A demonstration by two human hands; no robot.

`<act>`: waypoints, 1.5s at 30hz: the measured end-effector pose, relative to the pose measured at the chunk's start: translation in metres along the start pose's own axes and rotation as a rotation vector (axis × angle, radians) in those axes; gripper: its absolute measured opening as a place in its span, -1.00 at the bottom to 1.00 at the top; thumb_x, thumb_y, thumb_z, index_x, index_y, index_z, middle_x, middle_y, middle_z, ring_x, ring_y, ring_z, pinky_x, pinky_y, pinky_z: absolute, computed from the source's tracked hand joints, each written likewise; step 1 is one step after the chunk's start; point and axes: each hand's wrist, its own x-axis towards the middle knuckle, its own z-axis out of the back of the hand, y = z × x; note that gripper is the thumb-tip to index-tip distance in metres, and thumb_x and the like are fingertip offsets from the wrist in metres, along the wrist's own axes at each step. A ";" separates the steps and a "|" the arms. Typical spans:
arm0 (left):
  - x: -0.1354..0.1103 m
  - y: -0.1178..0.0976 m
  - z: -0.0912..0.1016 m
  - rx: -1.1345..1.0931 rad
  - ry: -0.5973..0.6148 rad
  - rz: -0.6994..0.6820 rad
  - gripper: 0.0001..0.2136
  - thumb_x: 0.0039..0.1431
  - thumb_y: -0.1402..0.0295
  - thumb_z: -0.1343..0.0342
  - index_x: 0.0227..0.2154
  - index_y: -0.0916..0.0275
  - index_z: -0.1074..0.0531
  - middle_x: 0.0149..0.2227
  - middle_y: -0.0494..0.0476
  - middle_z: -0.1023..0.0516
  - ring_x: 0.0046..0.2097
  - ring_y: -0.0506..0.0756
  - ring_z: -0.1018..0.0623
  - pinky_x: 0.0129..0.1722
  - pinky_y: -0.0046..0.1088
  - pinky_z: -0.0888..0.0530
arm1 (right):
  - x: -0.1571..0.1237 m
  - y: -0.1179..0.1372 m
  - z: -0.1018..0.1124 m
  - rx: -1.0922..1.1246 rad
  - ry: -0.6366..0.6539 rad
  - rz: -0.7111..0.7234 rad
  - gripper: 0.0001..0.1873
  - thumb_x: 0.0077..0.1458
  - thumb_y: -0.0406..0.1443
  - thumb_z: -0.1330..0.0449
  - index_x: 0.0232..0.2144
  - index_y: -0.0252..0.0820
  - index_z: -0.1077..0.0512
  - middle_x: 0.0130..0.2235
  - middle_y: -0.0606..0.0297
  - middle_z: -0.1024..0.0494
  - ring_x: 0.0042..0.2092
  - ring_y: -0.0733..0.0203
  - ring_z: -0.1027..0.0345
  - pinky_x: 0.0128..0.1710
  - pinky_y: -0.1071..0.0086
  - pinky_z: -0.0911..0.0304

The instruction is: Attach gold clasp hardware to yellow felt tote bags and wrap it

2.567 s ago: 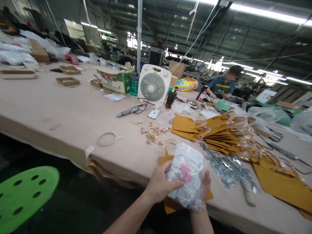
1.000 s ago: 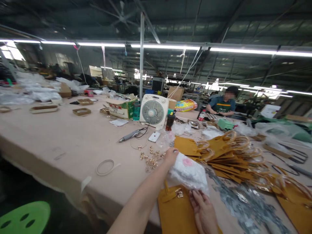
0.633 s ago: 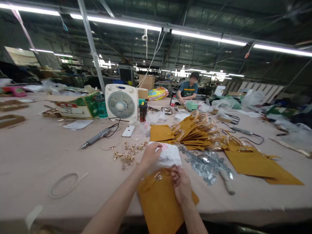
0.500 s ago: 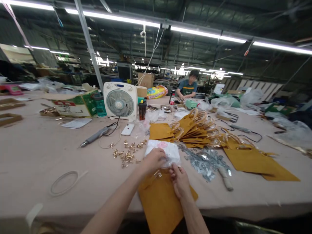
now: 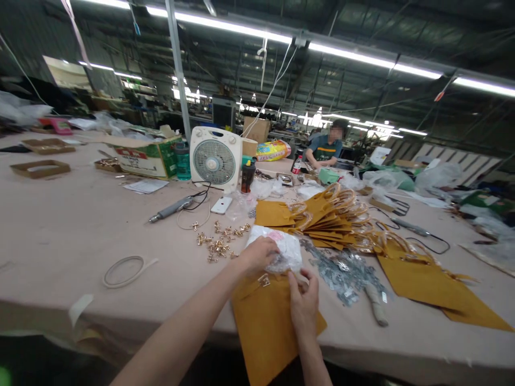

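Note:
A mustard-yellow bag panel (image 5: pixel 265 332) lies in front of me, its near end hanging over the table edge. A small gold-coloured metal fitting (image 5: pixel 264 280) sits near its upper edge. Across its far end rests a white bundle in clear plastic (image 5: pixel 284 247). My left hand (image 5: pixel 261 253) is on the bundle with its fingers curled into the plastic. My right hand (image 5: pixel 304 300) is at the bundle's near right corner, over the panel, thumb and fingers bent together; what they pinch is hidden. Gold-coloured fittings (image 5: pixel 219 246) lie left of the bundle, grey metal plates (image 5: pixel 341 273) to its right.
Stacked mustard bags with clear-wrapped handles (image 5: pixel 330 220) lie behind the bundle, more bags (image 5: pixel 426 284) at right. Near the plates is a wrapped rod (image 5: pixel 376 305). A fan (image 5: pixel 214 161), phone (image 5: pixel 221 205) and corded electric screwdriver (image 5: pixel 171 209) stand or lie leftward. A person (image 5: pixel 325 150) sits opposite.
The view has turned left, so the scene sits further right. My right hand has turned slightly and its fingers have shifted at the bundle's corner. My left hand stays on the bundle.

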 end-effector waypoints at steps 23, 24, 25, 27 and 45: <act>0.044 -0.027 -0.014 -0.117 0.151 0.137 -0.81 0.20 0.26 -0.15 -0.34 0.13 -0.66 -0.24 0.08 -0.71 -0.15 0.13 -0.59 -0.08 -0.41 -0.43 | 0.028 -0.010 0.018 0.758 0.022 -0.214 -0.61 -0.12 -0.17 -0.52 -0.28 -0.06 -0.46 -0.39 0.45 -0.46 -0.37 0.30 -0.34 -0.36 0.45 -0.33; 0.045 -0.026 -0.014 -0.137 0.155 0.138 -0.80 0.20 0.26 -0.14 -0.35 0.14 -0.66 -0.26 0.08 -0.71 -0.16 0.13 -0.59 -0.09 -0.42 -0.43 | 0.027 -0.009 0.019 0.774 0.022 -0.217 -0.61 -0.13 -0.17 -0.52 -0.28 -0.06 -0.46 -0.39 0.45 -0.45 -0.37 0.31 -0.34 -0.36 0.46 -0.32; 0.046 -0.026 -0.015 -0.158 0.155 0.139 -0.80 0.19 0.26 -0.13 -0.35 0.15 -0.66 -0.26 0.09 -0.71 -0.17 0.13 -0.59 -0.10 -0.43 -0.42 | 0.026 -0.007 0.019 0.787 0.022 -0.219 -0.60 -0.13 -0.17 -0.52 -0.28 -0.06 -0.45 -0.39 0.46 -0.45 -0.38 0.32 -0.33 -0.37 0.46 -0.33; 0.048 -0.026 -0.017 -0.201 0.146 0.147 -0.79 0.16 0.27 -0.12 -0.37 0.17 -0.65 -0.27 0.09 -0.70 -0.17 0.13 -0.58 -0.10 -0.44 -0.42 | 0.025 -0.006 0.021 0.799 0.034 -0.227 -0.59 -0.13 -0.16 -0.53 -0.27 -0.05 -0.45 -0.39 0.46 -0.44 -0.38 0.32 -0.33 -0.37 0.46 -0.33; 0.040 -0.013 -0.013 -0.264 0.163 0.163 -0.70 0.17 0.35 0.00 -0.25 0.24 -0.66 -0.26 0.10 -0.70 -0.22 0.11 -0.59 -0.19 -0.44 -0.50 | 0.027 0.003 -0.021 0.716 0.166 -0.311 -0.61 -0.09 -0.05 -0.53 -0.34 -0.16 -0.58 -0.38 0.37 -0.57 -0.40 0.30 -0.37 -0.41 0.46 -0.31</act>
